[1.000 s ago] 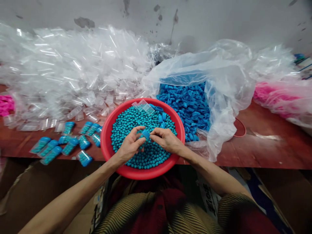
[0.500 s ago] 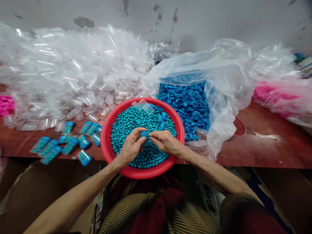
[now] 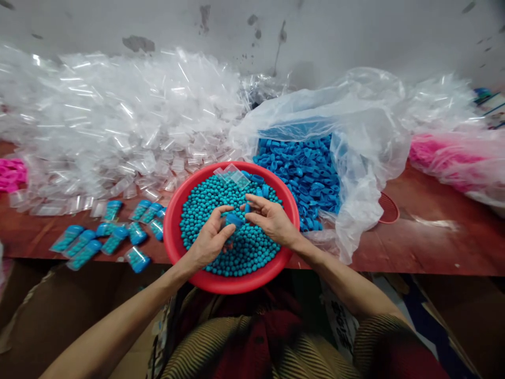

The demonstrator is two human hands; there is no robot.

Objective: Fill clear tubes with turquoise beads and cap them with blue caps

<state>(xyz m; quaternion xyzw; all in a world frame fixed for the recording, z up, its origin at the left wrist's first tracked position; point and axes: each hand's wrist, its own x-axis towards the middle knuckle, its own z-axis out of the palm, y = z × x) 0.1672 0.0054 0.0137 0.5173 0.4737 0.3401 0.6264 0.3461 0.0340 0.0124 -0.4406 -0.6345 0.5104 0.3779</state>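
Over the basin, my left hand (image 3: 214, 236) is closed around a small clear container with a blue top (image 3: 234, 220); the fingers hide most of its body. Just to its right, my right hand (image 3: 272, 218) holds a small blue cap (image 3: 248, 208) between thumb and fingers. A gap separates the two hands. Beneath them the red basin (image 3: 172, 231) is filled with teal beads (image 3: 207, 192). Clear empty containers (image 3: 236, 176) and several loose blue caps (image 3: 265, 190) lie on the beads at the back of the basin.
Left of the basin lie several bead-filled containers with blue caps (image 3: 114, 239). A large heap of clear containers (image 3: 130, 121) stands behind. A plastic bag (image 3: 369, 131) holds blue caps (image 3: 311, 184) at right. Pink pieces (image 3: 445, 158) and a red mesh disc (image 3: 389, 208) lie farther right.
My right hand has drawn slightly away from the container in my left hand, its fingers spreading, and a blue cap now shows between them. My left hand keeps nearly the same place.
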